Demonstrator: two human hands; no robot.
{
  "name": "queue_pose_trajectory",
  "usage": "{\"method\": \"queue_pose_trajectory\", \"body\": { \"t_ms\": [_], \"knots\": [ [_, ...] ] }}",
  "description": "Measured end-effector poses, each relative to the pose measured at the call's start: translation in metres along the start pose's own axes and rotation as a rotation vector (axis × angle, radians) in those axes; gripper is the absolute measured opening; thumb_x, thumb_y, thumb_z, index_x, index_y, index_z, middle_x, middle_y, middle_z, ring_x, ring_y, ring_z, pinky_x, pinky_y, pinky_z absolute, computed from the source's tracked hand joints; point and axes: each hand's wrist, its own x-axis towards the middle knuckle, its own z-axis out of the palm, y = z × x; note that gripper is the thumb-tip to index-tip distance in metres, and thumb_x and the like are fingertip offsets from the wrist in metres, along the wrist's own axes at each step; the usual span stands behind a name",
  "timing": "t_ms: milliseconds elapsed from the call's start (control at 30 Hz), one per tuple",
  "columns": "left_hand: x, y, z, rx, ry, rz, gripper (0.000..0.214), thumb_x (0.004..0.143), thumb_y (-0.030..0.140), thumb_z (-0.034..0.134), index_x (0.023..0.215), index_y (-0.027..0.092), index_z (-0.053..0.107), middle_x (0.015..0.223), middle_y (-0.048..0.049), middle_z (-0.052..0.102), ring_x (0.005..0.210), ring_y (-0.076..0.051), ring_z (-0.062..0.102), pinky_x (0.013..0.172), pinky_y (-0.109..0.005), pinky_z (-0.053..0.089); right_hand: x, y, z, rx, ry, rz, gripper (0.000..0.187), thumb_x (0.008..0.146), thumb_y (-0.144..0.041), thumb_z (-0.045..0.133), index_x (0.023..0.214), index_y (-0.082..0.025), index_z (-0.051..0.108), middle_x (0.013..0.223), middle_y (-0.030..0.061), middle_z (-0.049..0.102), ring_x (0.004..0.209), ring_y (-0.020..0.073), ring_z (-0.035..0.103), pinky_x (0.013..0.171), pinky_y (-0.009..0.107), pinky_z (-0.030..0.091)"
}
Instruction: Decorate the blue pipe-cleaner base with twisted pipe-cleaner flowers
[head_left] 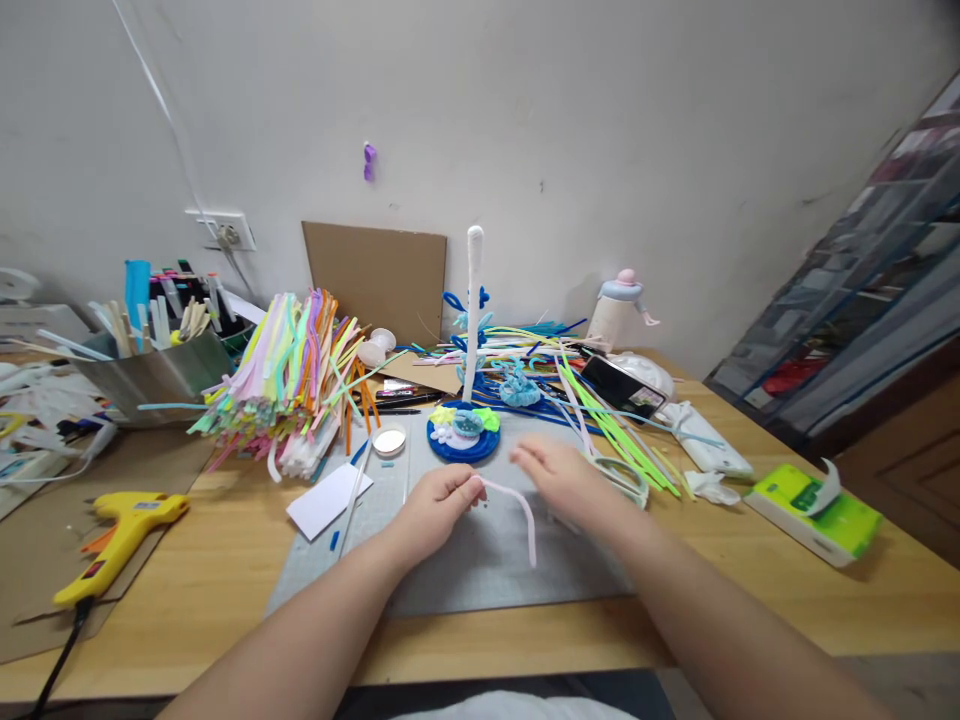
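My left hand pinches one end of a pale pink pipe cleaner, which arches to the right and hangs down over the grey mat. To its right, my right hand hovers with the fingers extended, apart from the pipe cleaner. Just beyond both hands is a round blue base carrying yellow, green, white and light blue fuzzy shapes. A white fuzzy post rises behind it, with blue curled pieces around it. A light blue curly piece lies to the right of the post.
At left are a yellow glue gun, a pipe-cleaner bundle and a pen holder. A white card lies on the mat. Loose green pipe cleaners, a phone and a green tissue pack are at right.
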Motion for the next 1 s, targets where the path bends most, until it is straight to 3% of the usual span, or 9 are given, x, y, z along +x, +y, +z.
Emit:
{"method": "queue_pose_trajectory", "body": {
  "t_ms": [67,167,333,533,633,767,833,900,1000],
  "knots": [
    [0.001,-0.004,0.009,-0.289,-0.007,-0.199,0.038,0.082,0.048,0.044,0.068,0.015,0.058,0.056,0.0003,0.052,0.053,-0.011,0.046,0.052,-0.023,0.031,-0.007,0.025,-0.021,-0.385,0.1,0.093,0.024,0.087,-0.028,0.041,0.075,-0.017,0.059,0.084,0.008,0.061,0.082,0.02,0.055,0.07,0.029,0.037],
    [0.0,-0.005,0.016,-0.582,0.026,-0.412,0.036,0.076,0.049,0.053,0.068,0.014,0.057,0.053,0.0014,0.05,0.046,-0.008,0.043,0.048,-0.022,0.028,-0.02,0.065,-0.04,-0.662,-0.016,0.298,0.013,0.081,-0.024,0.052,0.079,-0.016,0.062,0.089,0.0119,0.062,0.084,0.024,0.057,0.067,0.03,0.037],
    [-0.003,0.007,0.016,-0.815,0.019,-0.532,0.03,0.075,0.042,0.058,0.073,0.012,0.057,0.059,0.0015,0.048,0.047,-0.007,0.043,0.046,-0.02,0.027,-0.031,0.099,-0.044,-0.636,-0.014,0.273,0.019,0.079,-0.027,0.055,0.093,-0.016,0.062,0.096,0.0119,0.062,0.09,0.0241,0.057,0.072,0.028,0.038],
    [-0.002,0.026,0.018,-0.92,-0.055,-0.624,0.025,0.081,0.037,0.052,0.076,0.012,0.053,0.063,0.0019,0.045,0.048,-0.005,0.041,0.047,-0.018,0.027,-0.022,0.113,-0.057,-0.558,-0.116,0.332,0.014,0.07,-0.03,0.062,0.077,-0.018,0.064,0.082,0.0088,0.067,0.076,0.0231,0.06,0.059,0.026,0.035],
    [0.003,0.038,0.022,-0.901,-0.061,-0.61,0.029,0.083,0.04,0.049,0.071,0.014,0.049,0.058,0.0032,0.042,0.046,-0.005,0.037,0.045,-0.017,0.024,-0.023,0.111,-0.068,-0.366,-0.071,0.318,0.019,0.07,-0.036,0.061,0.071,-0.018,0.063,0.071,0.0054,0.066,0.068,0.0207,0.059,0.057,0.026,0.036],
    [0.018,0.054,0.031,-0.916,-0.027,-0.583,0.035,0.084,0.042,0.046,0.062,0.015,0.042,0.052,0.0058,0.032,0.043,-0.004,0.027,0.043,-0.017,0.017,-0.037,0.092,-0.073,0.456,-0.018,0.312,0.033,0.072,-0.046,0.06,0.088,-0.018,0.057,0.082,0.0049,0.063,0.07,0.0167,0.058,0.062,0.026,0.042],
    [0.027,0.062,0.037,-1.006,-0.002,-0.586,0.035,0.084,0.041,0.048,0.062,0.016,0.04,0.053,0.0065,0.03,0.042,-0.004,0.025,0.042,-0.017,0.015,-0.047,0.077,-0.068,0.73,-0.012,0.28,0.04,0.07,-0.051,0.063,0.091,-0.019,0.054,0.084,0.004,0.059,0.063,0.0127,0.054,0.059,0.025,0.042],
    [0.035,0.068,0.042,-1.12,0.027,-0.578,0.033,0.083,0.04,0.05,0.064,0.016,0.04,0.053,0.0072,0.029,0.041,-0.003,0.024,0.041,-0.017,0.015,-0.058,0.064,-0.058,0.744,0.0,0.242,0.045,0.068,-0.057,0.063,0.087,-0.018,0.052,0.081,0.0032,0.055,0.06,0.0118,0.05,0.056,0.025,0.041],
    [0.045,0.075,0.053,-1.216,0.074,-0.539,0.029,0.083,0.038,0.05,0.066,0.016,0.041,0.053,0.0077,0.029,0.04,-0.002,0.025,0.041,-0.016,0.016,-0.071,0.053,-0.042,0.593,0.021,0.169,0.044,0.07,-0.061,0.059,0.082,-0.02,0.049,0.076,0.0011,0.051,0.065,0.0141,0.047,0.06,0.027,0.041]
  ]
}}
